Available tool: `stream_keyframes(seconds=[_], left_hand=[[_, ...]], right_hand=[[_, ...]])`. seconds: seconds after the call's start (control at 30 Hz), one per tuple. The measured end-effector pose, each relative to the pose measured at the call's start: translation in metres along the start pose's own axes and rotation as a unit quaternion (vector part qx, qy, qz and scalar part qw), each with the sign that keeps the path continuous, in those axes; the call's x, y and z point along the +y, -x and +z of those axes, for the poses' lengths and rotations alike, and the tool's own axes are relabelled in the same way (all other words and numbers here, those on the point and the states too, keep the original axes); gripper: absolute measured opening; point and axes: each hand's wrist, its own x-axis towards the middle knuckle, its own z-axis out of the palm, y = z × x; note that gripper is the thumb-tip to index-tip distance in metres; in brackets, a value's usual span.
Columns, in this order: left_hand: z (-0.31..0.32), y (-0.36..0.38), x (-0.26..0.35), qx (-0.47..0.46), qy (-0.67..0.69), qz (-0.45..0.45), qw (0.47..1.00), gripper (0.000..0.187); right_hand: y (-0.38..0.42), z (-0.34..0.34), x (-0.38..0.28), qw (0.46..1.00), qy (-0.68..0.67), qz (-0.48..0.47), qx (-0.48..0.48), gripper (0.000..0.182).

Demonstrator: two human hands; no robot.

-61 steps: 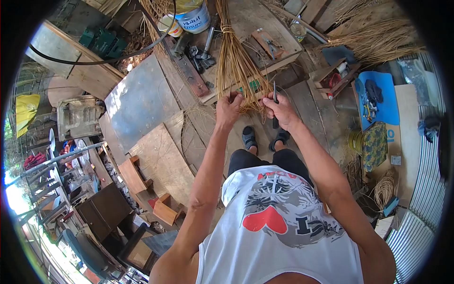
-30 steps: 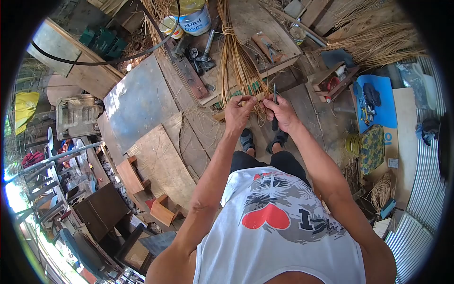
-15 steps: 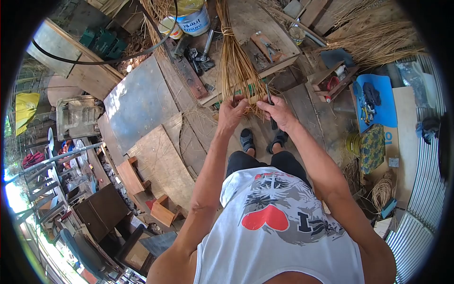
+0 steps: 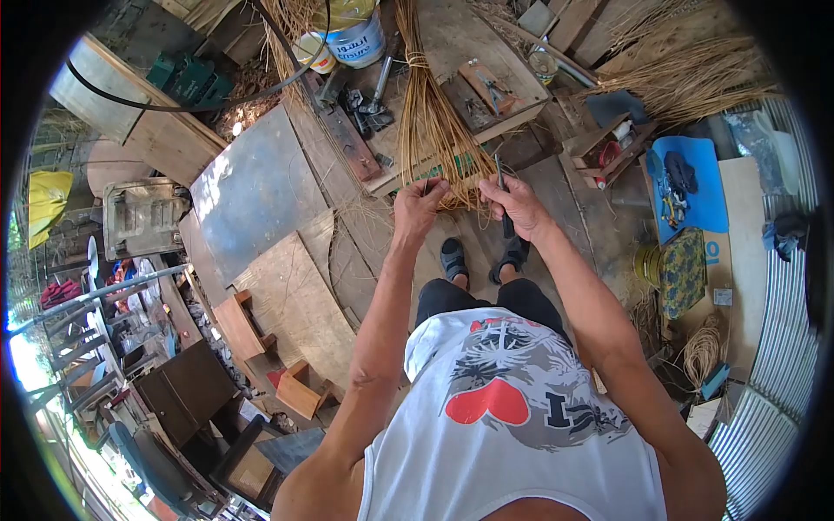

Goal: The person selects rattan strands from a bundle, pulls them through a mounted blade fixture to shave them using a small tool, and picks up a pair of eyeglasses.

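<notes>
A bundle of brown rattan-like strands (image 4: 434, 113), tied near its top, fans out downward over the edge of a low wooden bench (image 4: 514, 119). At the left side of its loose lower ends is my left hand (image 4: 419, 210), its thumb and fingers pinched together; a thin dark bit shows there, too small to name. My right hand (image 4: 519, 210) is closed around a slim dark-handled knife (image 4: 507, 227), whose narrow blade points up past the fingers. Bent strand ends hang between the two hands.
A hammer (image 4: 380, 85) lies on the bench, and a tool tray (image 4: 491, 91) sits on its right part. A paint bucket (image 4: 357, 42) stands behind. A wooden tool box (image 4: 608, 149) is at right, near a blue sheet (image 4: 695, 187). Plywood (image 4: 295, 291) lies at left.
My hands have moved slightly apart. The left has shifted a little to the left and the right a little to the right, the knife still in it.
</notes>
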Motion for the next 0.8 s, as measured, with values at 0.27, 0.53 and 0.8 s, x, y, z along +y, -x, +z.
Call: stream_keyframes(seconds=[0.27, 0.53, 0.8], left_hand=[[0.012, 0.008, 0.019, 0.011, -0.006, 0.049, 0.999, 0.021], [0.001, 0.022, 0.057, -0.087, 0.046, 0.016, 0.995, 0.024], [0.007, 0.017, 0.077, -0.133, 0.159, -0.071, 0.976, 0.016]], right_hand=[[-0.005, 0.012, 0.008, 0.978, 0.158, -0.04, 0.127, 0.023], [0.01, 0.009, 0.004, 0.95, 0.195, -0.083, 0.228, 0.021], [0.056, 0.043, -0.036, 0.951, 0.184, -0.204, 0.14, 0.024]])
